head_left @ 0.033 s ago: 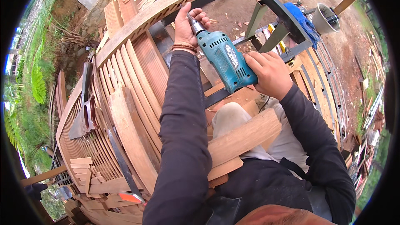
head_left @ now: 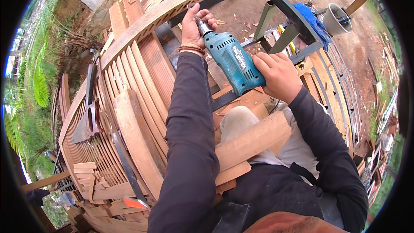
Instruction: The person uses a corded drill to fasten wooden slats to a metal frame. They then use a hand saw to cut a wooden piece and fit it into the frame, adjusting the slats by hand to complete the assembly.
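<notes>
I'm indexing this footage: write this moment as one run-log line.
right grip: holding teal power drill at rear | left grip: at its chuck | slotted wooden rail: near left grip | handsaw: lying on slatted panel

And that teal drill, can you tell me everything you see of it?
The drill has a teal, plastic-looking body with dark vent slots, a pale worn label and a metallic chuck at its front. It slants across the view, chuck toward the slotted wooden rail. The right fingers hold it near its rear; the left fingers curl by the chuck, contact unclear. Whether it is running cannot be told.
</notes>
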Motion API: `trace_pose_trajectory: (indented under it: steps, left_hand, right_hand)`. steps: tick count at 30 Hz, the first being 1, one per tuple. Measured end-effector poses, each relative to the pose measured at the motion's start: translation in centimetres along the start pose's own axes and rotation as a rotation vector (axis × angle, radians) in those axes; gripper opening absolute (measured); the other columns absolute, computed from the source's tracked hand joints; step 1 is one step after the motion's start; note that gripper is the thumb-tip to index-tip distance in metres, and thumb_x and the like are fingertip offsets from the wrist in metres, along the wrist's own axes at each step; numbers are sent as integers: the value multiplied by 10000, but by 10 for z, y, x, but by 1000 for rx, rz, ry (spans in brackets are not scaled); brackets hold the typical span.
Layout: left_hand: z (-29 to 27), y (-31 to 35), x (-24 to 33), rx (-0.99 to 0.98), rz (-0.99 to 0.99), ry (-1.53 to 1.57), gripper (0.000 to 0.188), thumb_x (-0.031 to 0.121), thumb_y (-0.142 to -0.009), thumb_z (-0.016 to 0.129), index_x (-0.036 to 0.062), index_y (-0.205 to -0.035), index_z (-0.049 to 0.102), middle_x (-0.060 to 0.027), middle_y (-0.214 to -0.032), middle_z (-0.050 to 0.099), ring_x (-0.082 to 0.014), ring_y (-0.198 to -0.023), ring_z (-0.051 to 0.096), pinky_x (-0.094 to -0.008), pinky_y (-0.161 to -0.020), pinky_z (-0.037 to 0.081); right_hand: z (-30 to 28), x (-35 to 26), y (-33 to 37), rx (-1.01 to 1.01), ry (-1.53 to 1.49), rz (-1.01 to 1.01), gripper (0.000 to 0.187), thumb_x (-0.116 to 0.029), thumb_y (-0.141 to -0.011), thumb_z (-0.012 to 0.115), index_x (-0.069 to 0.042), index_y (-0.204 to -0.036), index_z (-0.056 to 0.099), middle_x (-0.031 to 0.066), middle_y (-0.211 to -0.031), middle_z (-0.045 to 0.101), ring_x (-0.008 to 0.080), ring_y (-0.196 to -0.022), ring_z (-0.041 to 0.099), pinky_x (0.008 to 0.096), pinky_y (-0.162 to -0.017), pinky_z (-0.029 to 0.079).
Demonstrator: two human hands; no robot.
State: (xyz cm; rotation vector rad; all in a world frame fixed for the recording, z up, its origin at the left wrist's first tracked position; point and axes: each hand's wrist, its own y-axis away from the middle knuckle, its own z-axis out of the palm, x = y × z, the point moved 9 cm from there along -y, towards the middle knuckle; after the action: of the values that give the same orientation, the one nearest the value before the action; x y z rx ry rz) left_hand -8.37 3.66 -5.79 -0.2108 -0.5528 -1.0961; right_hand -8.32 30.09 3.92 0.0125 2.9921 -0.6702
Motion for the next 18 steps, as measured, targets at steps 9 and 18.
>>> trace_pose_trajectory:
  steps: [9,18]
  left_hand:
    - [28,63,-27,290,35,-43,348,403,-1023,662,71,-941,599,-129,-841,678,-333,-871,743,-479,-775,633]
    - [4,61,-58,347,-79,-158,229,219,-954,677,30,-1052,593,-160,-899,733,-291,-766,733,-466,-760,630]
  right_hand:
    - [-2,-1,1,91,26,31,372,-91,-781,663,-63,-1151,627,49,-1027,634,228,-876,645,393,-800,476]
    - [1,9,5,52,17,23,410,-123,-716,736,-80,-1104,612,53,-1046,654,243,-932,666,388,-842,478]
